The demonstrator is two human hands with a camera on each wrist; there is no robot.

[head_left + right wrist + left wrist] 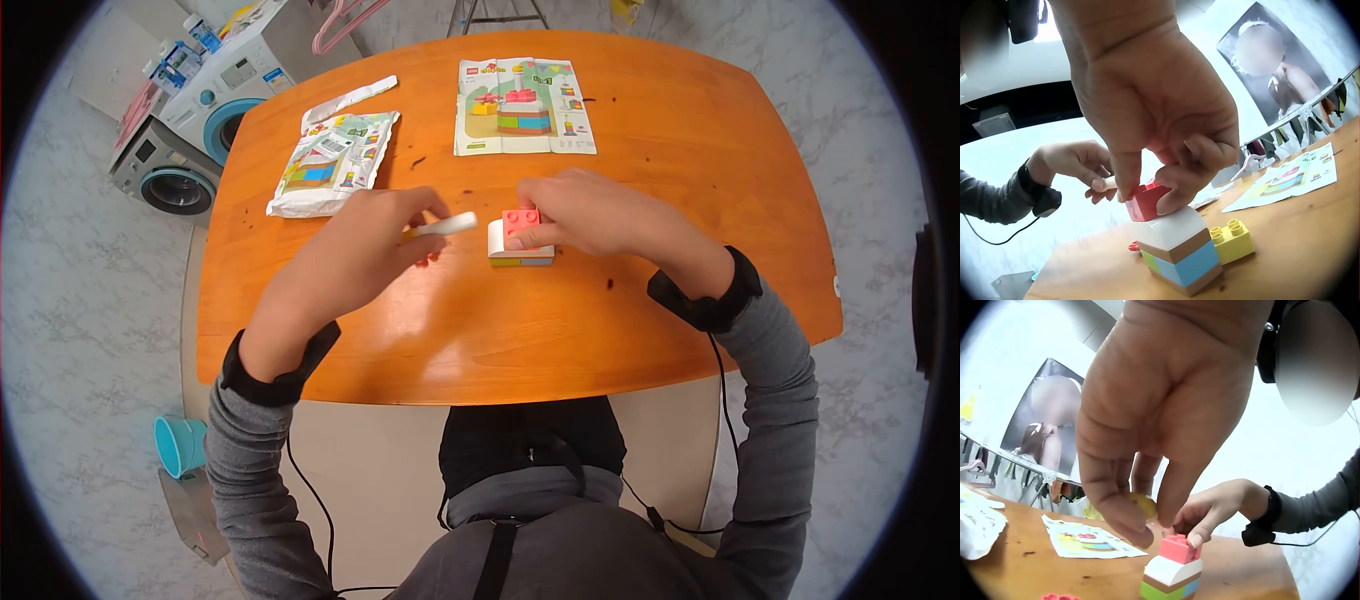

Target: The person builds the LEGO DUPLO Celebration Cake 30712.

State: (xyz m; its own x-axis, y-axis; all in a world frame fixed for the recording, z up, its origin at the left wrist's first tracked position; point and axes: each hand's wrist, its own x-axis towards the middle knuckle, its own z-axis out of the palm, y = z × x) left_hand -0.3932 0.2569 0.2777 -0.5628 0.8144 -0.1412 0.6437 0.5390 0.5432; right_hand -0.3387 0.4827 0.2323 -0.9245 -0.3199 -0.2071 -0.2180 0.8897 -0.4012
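On the table, a stack of toy building bricks has brown, green and blue layers with a white curved brick above them. My right hand pinches a red brick on top of the white one, thumb on its near side. To the left of the stack, my left hand holds a white stick-like piece between thumb and fingers, off the table; a yellow part of it shows between the fingers. Behind the stack lies a yellow brick. A small red piece rests near the left hand.
An unfolded picture leaflet lies at the table's far side. At the back left is a white printed bag, with a torn white strip behind it. The wooden table has a rounded near edge. Washing machines stand beyond its left side.
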